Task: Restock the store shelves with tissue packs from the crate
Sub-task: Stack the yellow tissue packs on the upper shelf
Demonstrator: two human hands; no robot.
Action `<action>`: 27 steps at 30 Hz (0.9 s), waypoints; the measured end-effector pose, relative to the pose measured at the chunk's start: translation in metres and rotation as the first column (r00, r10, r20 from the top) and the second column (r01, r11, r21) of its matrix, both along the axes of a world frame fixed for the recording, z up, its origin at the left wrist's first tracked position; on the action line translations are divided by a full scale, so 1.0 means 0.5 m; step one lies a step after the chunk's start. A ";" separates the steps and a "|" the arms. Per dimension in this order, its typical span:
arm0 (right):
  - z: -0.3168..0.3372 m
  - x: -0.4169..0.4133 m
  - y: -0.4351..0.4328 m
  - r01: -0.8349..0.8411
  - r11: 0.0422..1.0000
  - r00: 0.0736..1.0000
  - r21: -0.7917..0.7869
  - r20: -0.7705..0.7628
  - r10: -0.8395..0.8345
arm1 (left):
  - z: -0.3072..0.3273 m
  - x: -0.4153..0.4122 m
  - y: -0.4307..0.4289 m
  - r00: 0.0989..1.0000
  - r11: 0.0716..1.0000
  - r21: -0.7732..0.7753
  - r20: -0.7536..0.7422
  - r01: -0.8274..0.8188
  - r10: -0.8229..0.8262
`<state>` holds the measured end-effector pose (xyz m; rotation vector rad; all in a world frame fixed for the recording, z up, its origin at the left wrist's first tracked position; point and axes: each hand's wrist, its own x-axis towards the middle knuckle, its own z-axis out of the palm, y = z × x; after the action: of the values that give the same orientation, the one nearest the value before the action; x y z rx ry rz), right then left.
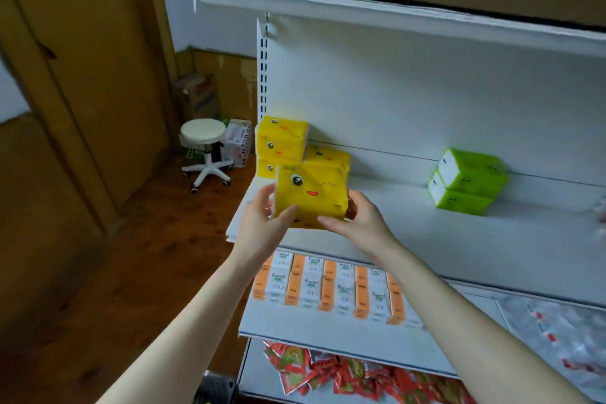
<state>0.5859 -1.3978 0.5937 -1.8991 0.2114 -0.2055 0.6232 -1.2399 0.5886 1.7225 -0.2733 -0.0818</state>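
**Holding a soft yellow pack at the shelf's left end**

Head view: both hands hold one yellow tissue pack (311, 195) just above the front edge of the white shelf (426, 239), directly in front of the stacked yellow packs (282, 138) at its left end. The left hand (262, 223) cups the pack's left side, fingers curled loosely round the end and thumb lying on the lower front. The right hand (357, 220) grips the right side, thumb laid along the bottom front edge and fingers wrapped behind, out of sight.

The pack looks light and soft: a glossy plastic film over a squashy block of tissue. The film is probably slick, and its face dents slightly at the thumbs, so holding the two short ends, as now, seems the surest grip. A hard squeeze would only crease it; nothing here is fragile.

Two green packs (465, 180) sit stacked well apart to the right. White-and-orange packs (328, 285) line the shelf below. A dark gridded object (214, 387) at the bottom edge may be the crate; I cannot tell.
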 end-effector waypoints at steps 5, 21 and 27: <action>-0.010 0.069 -0.144 0.067 0.995 0.998 -0.078 0.017 -0.066 | -0.007 0.084 -0.133 1.000 0.993 0.118 0.024 -0.009 0.007; -0.091 0.302 -0.213 0.298 0.923 0.951 -0.245 0.159 -0.265 | -0.086 0.298 -0.308 0.839 0.843 0.036 -0.080 -0.537 0.538; -0.113 0.316 -0.219 0.340 0.897 0.938 -0.281 0.166 -0.304 | -0.101 0.291 -0.310 0.871 0.884 0.023 -0.163 -0.466 0.463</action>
<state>0.7440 -1.5074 0.5374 -2.1434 0.4373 -0.6052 0.7685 -1.3948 0.5381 1.7103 0.2685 0.1336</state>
